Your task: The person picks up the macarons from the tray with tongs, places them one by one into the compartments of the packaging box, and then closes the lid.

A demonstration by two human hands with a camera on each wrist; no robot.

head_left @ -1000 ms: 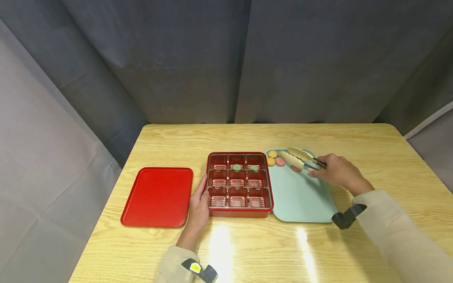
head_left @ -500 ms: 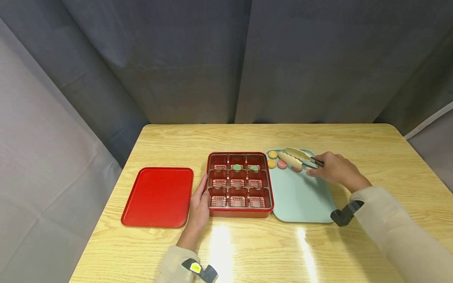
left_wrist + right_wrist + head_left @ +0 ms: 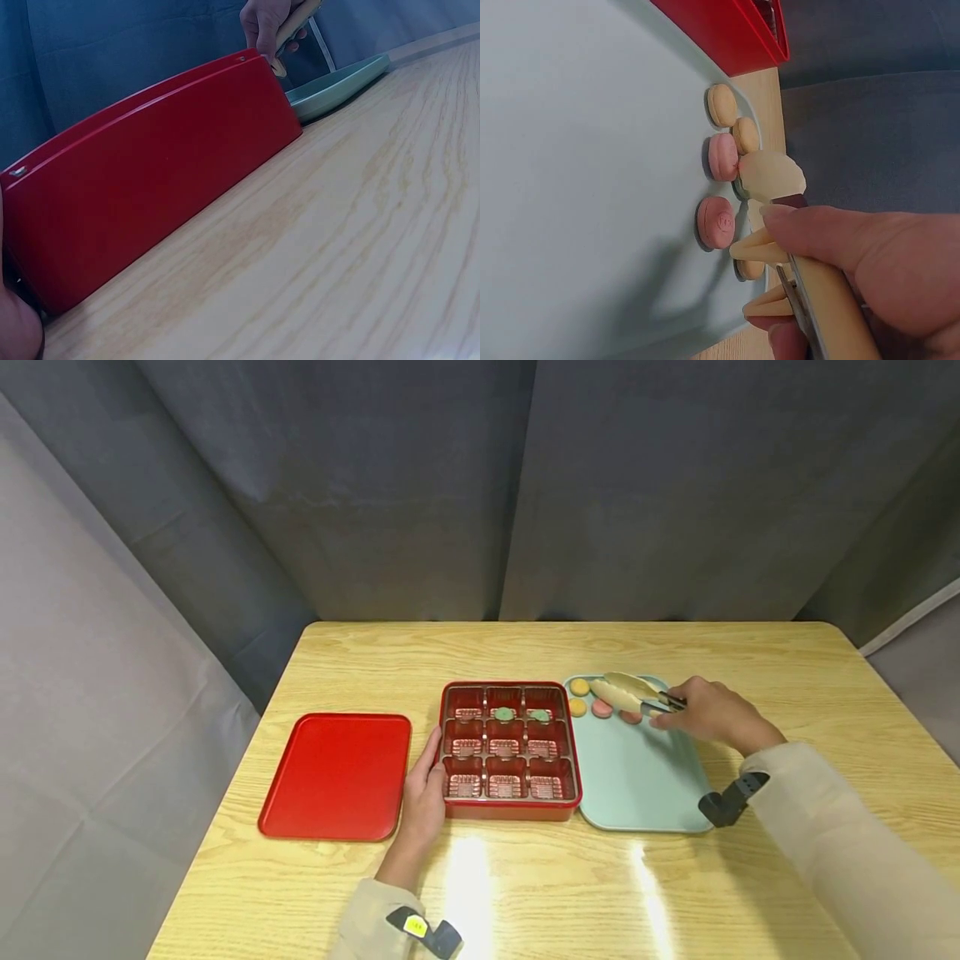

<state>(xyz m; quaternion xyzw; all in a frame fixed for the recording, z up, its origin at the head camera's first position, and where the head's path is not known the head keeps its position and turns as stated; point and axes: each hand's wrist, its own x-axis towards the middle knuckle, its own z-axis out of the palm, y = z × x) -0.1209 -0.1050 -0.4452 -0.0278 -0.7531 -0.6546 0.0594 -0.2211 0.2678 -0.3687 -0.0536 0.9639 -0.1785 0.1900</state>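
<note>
My left hand (image 3: 423, 797) rests along the left side of a red box (image 3: 513, 811), fingers straight against its wall. Clear compartments divide the box, and a green macaron (image 3: 504, 714) lies in the back middle one. Another green macaron (image 3: 539, 715) sits in the back right one. My right hand (image 3: 711, 714) holds cream-coloured tongs (image 3: 618, 696) low over the back of a pale green tray (image 3: 641, 785). Their tips reach a mostly hidden green macaron (image 3: 740, 189). Near them lie a pink macaron (image 3: 723, 157), a second pink macaron (image 3: 716, 223) and several yellow macarons (image 3: 722, 105).
A flat red lid (image 3: 337, 777) lies left of the box on the wooden table (image 3: 540, 893). The tray stands close against the box's right side. Dark curtains (image 3: 390, 493) hang behind the table's back edge.
The tongs shifted slightly left and back over the tray's macarons, then stayed nearly in place. The front pink macarons show a little more. My left hand and the box have kept their places.
</note>
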